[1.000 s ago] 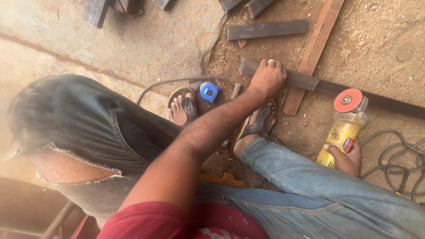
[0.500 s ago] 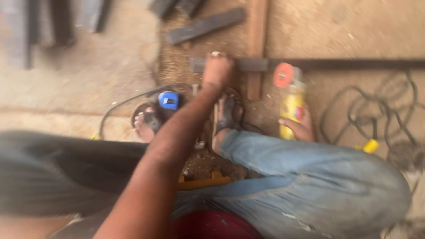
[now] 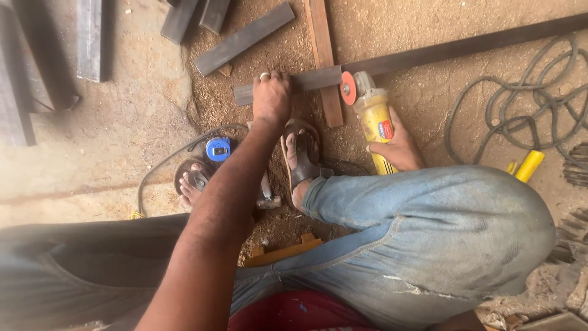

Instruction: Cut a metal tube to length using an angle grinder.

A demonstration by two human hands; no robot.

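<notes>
Head view: left hand presses flat on the steel bar lying across the wooden plank; right hand clenches the yellow grinder. Best keep the disc square and the bar pinned.

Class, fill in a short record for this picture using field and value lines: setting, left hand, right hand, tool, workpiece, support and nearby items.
Setting: dusty ground, person squatting in sandals
Left hand: pressing down on the metal bar
Right hand: gripping the yellow angle grinder
Tool: grinder's orange disc at the bar's edge
Support: wooden strip lying under the bar
Nearby: coiled cable, blue tape measure, loose metal pieces
</notes>
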